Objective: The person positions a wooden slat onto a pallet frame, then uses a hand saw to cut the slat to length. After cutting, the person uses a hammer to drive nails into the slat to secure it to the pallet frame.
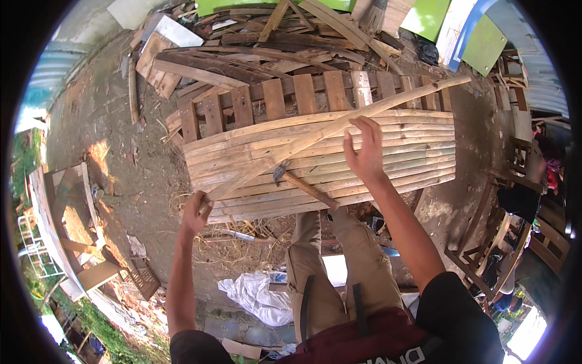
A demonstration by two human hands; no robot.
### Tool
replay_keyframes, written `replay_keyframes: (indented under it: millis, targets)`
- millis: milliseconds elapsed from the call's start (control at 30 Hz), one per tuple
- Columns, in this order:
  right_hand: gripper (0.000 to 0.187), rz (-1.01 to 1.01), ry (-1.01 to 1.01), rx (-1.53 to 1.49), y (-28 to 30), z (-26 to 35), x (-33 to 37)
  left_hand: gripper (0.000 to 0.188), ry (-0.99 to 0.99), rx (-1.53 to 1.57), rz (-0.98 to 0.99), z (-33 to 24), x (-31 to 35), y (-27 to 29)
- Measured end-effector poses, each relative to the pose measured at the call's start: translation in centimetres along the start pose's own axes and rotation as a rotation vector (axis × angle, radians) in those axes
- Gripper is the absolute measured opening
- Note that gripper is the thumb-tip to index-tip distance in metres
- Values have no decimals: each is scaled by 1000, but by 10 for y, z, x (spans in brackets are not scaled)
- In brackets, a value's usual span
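A hammer (306, 189), bamboo slats (418, 145) and piled scrap wood (291, 39) suggest an outdoor work yard (dirt ground (121, 200) underfoot).

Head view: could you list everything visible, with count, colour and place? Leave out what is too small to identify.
Loose bamboo strip: one, tan, diagonal across the slats
Bamboo slats: many, tan, centre, side by side
Hammer: one, brown handle, dark head, on the slats
Wooden crosspieces: several, mostly brown, beyond the slats
Scrap wood: many, brown, top centre
Green panels: at least two, upper right
White sheeting: one heap, bottom centre
White rack: one, far left
Trousers: one pair, tan, bottom centre
Left hand: one, bare, at strip's near end
Right hand: one, bare, open grip, over the slats
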State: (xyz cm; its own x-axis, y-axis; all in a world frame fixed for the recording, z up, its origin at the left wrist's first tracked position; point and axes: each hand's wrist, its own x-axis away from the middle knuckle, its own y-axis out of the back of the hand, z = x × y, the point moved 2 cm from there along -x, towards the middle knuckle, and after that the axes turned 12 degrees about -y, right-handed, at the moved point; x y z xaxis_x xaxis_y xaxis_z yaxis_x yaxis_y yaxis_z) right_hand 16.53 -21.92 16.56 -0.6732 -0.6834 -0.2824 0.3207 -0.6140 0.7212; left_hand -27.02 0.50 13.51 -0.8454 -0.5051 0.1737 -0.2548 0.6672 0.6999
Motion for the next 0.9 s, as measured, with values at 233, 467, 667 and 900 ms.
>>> replay_keyframes:
  millis: [233, 467, 667, 900]
  targets:
    - [44, 229, -417, 22, 40, -58, 170, 33, 306, 90, -136, -77, 58, -130]
    - [44, 592, -471, -171, 20, -22, 236, 33, 522, 168, -453, -166, 115, -205]
    - [42, 838, -263, -215, 0, 13, 239, 30, 755, 363, -734, -206, 178, -237]
    - [41, 1122, -144, -179, -18, 27, 279, 25, 937, 305, -1104, -198, 270, -249]
